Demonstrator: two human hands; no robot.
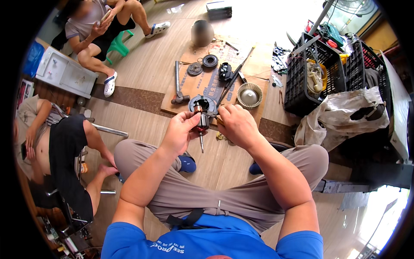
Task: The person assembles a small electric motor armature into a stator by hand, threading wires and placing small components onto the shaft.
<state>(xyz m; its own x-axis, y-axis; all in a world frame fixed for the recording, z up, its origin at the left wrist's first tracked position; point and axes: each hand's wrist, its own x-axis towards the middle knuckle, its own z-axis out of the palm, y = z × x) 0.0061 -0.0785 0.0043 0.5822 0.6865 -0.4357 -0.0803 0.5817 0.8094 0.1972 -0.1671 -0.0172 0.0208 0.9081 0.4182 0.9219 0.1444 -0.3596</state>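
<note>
My left hand (183, 129) is closed on a motor armature (202, 123), with a copper band near its top and a steel shaft pointing down toward me. My right hand (235, 123) is closed on a small tool (213, 115) whose dark tip is at the armature; its handle is mostly hidden. Just beyond my hands, a round metal housing (202, 102) rests on cardboard (263, 64), along with a hammer (177, 80), a black part (225, 71), a dark ring (210, 60), a flat disc (195, 69), a long dark rod (237, 71) and a pleated cylinder (249, 95).
Two seated people (84, 36) (60, 155) are at my left, near a white cabinet (64, 71). Black crates (297, 90) with tools and a stained cloth (336, 121) are at right, below a standing fan (349, 6). A dark box (219, 9) lies at the back.
</note>
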